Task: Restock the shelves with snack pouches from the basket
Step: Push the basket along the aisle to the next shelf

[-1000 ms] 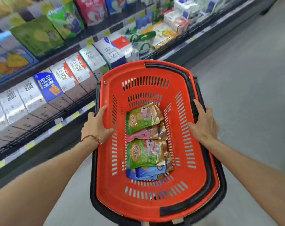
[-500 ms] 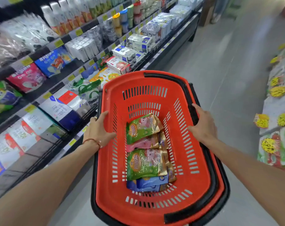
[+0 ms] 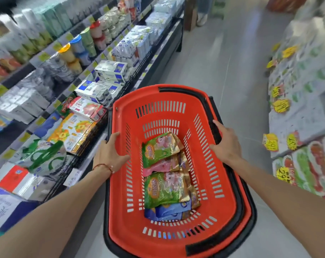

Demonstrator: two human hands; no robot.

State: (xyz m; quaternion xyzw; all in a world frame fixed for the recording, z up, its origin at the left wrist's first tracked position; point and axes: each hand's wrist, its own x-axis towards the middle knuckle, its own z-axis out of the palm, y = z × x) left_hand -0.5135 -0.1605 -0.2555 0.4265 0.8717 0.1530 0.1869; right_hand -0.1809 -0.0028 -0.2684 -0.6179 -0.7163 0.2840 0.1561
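Note:
An orange-red plastic basket (image 3: 223,207) with black handles fills the lower middle of the head view. Several snack pouches lie flat on its floor: a green one (image 3: 158,148) at the far end, a pink one (image 3: 163,164) under it, a second green one (image 3: 163,189), and a blue one (image 3: 169,211) nearest me. My left hand (image 3: 109,153) grips the basket's left rim, thumb inside. On the right rim, my right hand (image 3: 225,144) holds by the black handle. Stocked shelves (image 3: 94,81) run along the left.
The left shelves hold cartons, cups, bottles and boxed packs with yellow price tags. A low display (image 3: 299,112) with yellow price stickers stands on the right. Grey aisle floor (image 3: 223,58) stretches ahead between them. A person's feet (image 3: 201,19) show at the far end.
The basket has travelled forward along the aisle; the shelf goods on the left have slid back past me and the right display has come into view. Both hands keep their hold on the rims.

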